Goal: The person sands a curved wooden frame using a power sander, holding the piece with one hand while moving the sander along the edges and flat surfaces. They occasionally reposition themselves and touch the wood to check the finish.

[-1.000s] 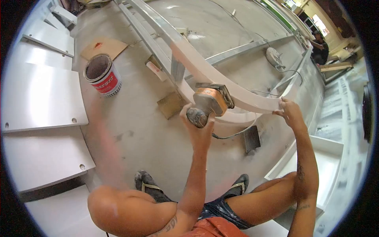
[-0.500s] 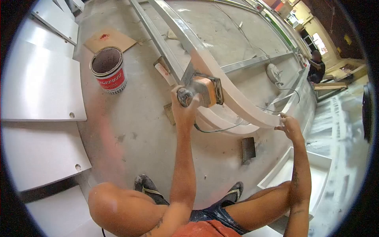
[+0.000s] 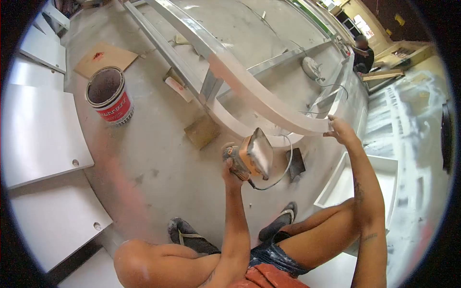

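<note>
My left hand [image 3: 231, 173] is wrapped round the body of an orange and black power sander [image 3: 246, 157]. The sander is clear of the frame, and its pale sanding pad faces to the right. A cord curves from its lower end. My right hand [image 3: 343, 130] grips the near right end of a curved rail [image 3: 273, 103] coated with pale filler. The rail belongs to a metal frame [image 3: 185, 26], and a second curved rail [image 3: 235, 126] runs below it. Grey bare metal shows beyond the filler.
An open bucket with a red label [image 3: 114, 111] stands at the left, near a cardboard piece [image 3: 103, 58]. White panels [image 3: 45, 129] line the left side. A brown block [image 3: 201, 132] and a dark block [image 3: 297, 164] lie on the floor. At far right a person [image 3: 363, 54] sits.
My left hand has lifted the sander off the curved rail and drawn it down towards me, turning its pad outward. My right hand keeps hold of the rail's end. The view has shifted slightly.
</note>
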`<state>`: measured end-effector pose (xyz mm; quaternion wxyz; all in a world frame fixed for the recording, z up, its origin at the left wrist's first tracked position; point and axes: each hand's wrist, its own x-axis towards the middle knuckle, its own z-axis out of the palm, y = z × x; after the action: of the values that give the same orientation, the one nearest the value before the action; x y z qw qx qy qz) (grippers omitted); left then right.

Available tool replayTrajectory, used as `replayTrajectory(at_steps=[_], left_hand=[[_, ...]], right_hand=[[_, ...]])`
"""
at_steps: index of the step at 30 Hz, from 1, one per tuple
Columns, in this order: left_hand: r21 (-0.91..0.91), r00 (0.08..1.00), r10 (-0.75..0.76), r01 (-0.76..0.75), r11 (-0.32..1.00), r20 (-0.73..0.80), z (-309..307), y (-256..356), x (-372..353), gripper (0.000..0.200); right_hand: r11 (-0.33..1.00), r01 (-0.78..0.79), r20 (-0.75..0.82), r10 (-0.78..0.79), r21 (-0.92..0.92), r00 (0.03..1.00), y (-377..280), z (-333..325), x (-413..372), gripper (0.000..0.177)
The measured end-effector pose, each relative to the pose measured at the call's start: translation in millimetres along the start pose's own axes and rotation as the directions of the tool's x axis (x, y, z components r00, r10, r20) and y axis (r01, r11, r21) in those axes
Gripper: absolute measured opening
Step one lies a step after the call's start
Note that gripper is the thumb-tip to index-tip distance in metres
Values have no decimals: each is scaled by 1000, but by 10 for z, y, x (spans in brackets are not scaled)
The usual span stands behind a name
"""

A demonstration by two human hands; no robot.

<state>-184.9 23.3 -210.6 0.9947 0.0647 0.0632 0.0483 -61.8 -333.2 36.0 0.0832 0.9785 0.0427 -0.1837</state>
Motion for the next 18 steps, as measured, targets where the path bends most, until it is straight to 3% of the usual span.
replayTrajectory(at_steps=[1, 2, 4, 5, 6, 7, 8, 9, 10, 11, 12, 13, 14, 15, 16, 17, 18], left_hand=[[-5, 997, -10, 10, 1000, 80, -90, 27, 50, 67], [2, 997, -6, 6, 1000, 78, -145, -6, 35, 67], [-96, 999, 45, -47, 994, -27, 90, 71, -27, 65], [-145, 993, 4, -21, 989, -115, -73, -8, -23, 71], [-134, 994, 12, -27, 991, -112, -140, -24, -4, 71], [-4, 993, 81, -82, 997, -88, -172, -25, 41, 79], [123, 986, 155, -147, 982, -55, -196, -33, 93, 86], [134, 983, 178, -170, 976, -49, -199, -39, 122, 86], [426, 914, 398, -390, 816, 75, -200, -31, 161, 85], [641, 794, 554, -565, 519, 252, -212, -9, 222, 85], [655, 777, 573, -579, 486, 262, -377, 9, 285, 85], [690, 785, 592, -530, 493, 180, -648, 22, 347, 82], [720, 789, 606, -477, 504, 98, -769, 42, 373, 79], [735, 781, 614, -483, 476, 115, -629, 68, 348, 79], [808, 648, 725, -544, 227, 232, -344, 93, 312, 72], [830, 495, 787, -556, -38, 367, -79, 104, 293, 67], [822, 476, 787, -565, -69, 393, 111, 175, 302, 67]], right_hand=[[987, -81, -1, 82, -138, 997, -194, -82, -22, 49], [988, -75, 0, 76, -132, 997, -193, -84, -3, 49], [984, -82, -86, 70, -156, 994, -188, -50, 22, 55], [986, -76, -88, 64, -147, 994, -176, -57, 62, 55], [959, -60, 10, 65, -276, 998, -227, -113, 104, 51], [916, -30, 101, 76, -401, 992, -300, -188, 137, 47], [918, -19, 88, 59, -395, 994, -380, -234, 133, 47], [890, 105, 130, -53, -443, 990, -515, -260, 87, 41], [844, 232, 173, -168, -483, 970, -706, -310, 66, 35], [895, 321, 297, -230, -309, 927, -1101, -491, 19, 39], [916, 385, 414, -309, -113, 856, -1469, -628, -68, 44], [767, 615, 353, -634, 181, 687, -1571, -607, -96, 44], [786, 538, 487, -614, 303, 622, -1885, -870, -280, 41], [802, 442, 603, -595, 402, 530, -2141, -1114, -437, 38], [783, 462, 584, -620, 417, 525, -2169, -1096, -413, 38], [629, 667, 494, -761, 399, 421, -2162, -1062, -387, 38], [436, 831, 408, -868, 346, 285, -2104, -1037, -332, 37]])
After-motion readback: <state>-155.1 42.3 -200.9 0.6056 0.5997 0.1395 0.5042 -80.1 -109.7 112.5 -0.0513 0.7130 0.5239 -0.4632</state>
